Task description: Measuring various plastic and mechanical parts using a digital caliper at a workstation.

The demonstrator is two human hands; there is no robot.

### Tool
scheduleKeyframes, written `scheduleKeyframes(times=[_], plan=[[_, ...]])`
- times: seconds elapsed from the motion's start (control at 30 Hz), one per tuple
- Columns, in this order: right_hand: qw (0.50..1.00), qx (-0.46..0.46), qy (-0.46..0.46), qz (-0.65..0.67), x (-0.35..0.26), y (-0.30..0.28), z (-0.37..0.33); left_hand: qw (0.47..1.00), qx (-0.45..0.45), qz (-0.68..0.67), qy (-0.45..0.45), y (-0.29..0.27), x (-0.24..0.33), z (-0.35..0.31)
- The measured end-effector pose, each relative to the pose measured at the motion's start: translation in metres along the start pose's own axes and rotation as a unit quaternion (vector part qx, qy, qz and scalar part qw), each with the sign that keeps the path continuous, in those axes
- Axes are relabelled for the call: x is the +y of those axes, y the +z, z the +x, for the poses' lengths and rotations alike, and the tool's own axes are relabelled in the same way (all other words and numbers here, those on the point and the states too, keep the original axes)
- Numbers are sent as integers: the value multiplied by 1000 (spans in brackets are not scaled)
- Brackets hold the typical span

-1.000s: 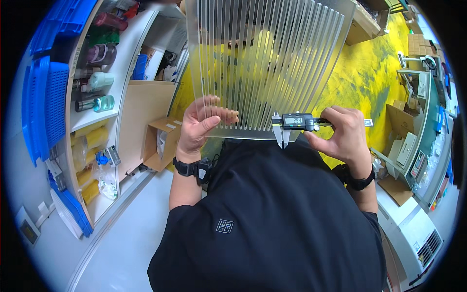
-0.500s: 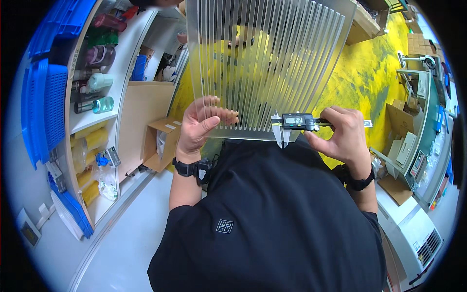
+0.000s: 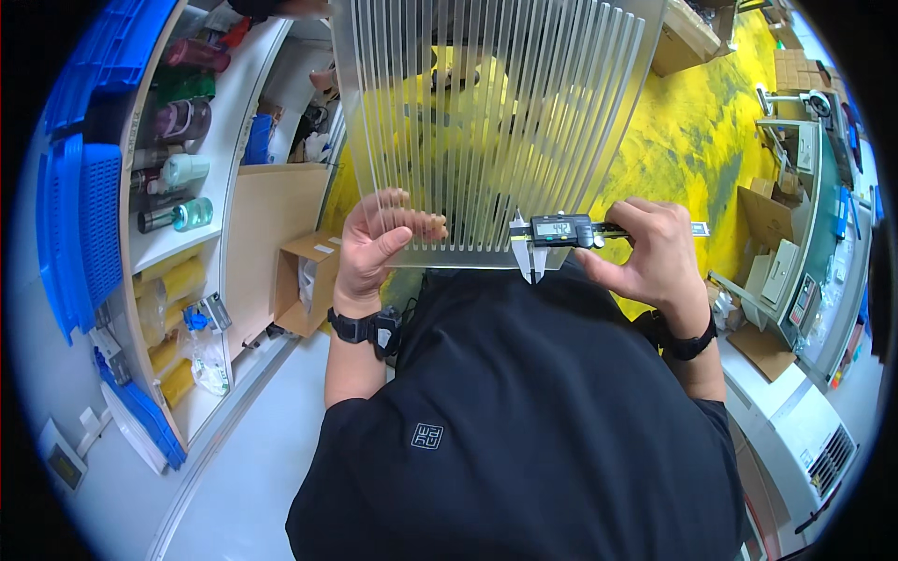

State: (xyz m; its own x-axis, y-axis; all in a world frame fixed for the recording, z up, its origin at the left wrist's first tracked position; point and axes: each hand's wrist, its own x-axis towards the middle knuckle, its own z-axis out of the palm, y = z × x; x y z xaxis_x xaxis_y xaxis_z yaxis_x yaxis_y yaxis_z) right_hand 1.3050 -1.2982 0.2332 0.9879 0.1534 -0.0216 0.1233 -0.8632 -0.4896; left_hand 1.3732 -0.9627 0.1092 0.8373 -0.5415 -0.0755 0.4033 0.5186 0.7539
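A clear plastic plate [image 3: 505, 140] with a row of long parallel slots stands tilted up in front of me. My left hand [image 3: 376, 245] is closed on its lower left edge, thumb on the near side and fingers seen through the plate. In my right hand [image 3: 655, 251] is a black digital caliper [image 3: 559, 231], gripped by thumb and fingers along its beam. The caliper's metal jaws reach down at the plate's lower edge, right of the middle. Whether they touch the plate, I cannot tell.
On the left, shelves [image 3: 192, 248] hold bottles and yellow rolls, beside blue plastic baskets [image 3: 67, 220]. An open cardboard box [image 3: 304, 285] stands below. To the right are more cartons [image 3: 762, 229] and a white machine with a vent [image 3: 809, 449]. The floor beyond is yellow [image 3: 683, 140].
The plate has shifted a little to the left, most at its top. The caliper and my right hand have moved slightly left too. My left hand keeps its hold.
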Motion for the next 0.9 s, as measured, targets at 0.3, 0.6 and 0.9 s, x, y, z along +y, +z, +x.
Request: scheduleKeyframes(times=[0.3,0.6,0.9], plan=[[1000,3,-6,-1,1,0,-1,1000,-3,-2,-3,0,0,3],[1000,8,-3,1,0,0,-4,1000,-4,-2,-1,1,0,2],[1000,14,-5,-2,1,1,-6,1000,-5,-9,4,4,0,1]])
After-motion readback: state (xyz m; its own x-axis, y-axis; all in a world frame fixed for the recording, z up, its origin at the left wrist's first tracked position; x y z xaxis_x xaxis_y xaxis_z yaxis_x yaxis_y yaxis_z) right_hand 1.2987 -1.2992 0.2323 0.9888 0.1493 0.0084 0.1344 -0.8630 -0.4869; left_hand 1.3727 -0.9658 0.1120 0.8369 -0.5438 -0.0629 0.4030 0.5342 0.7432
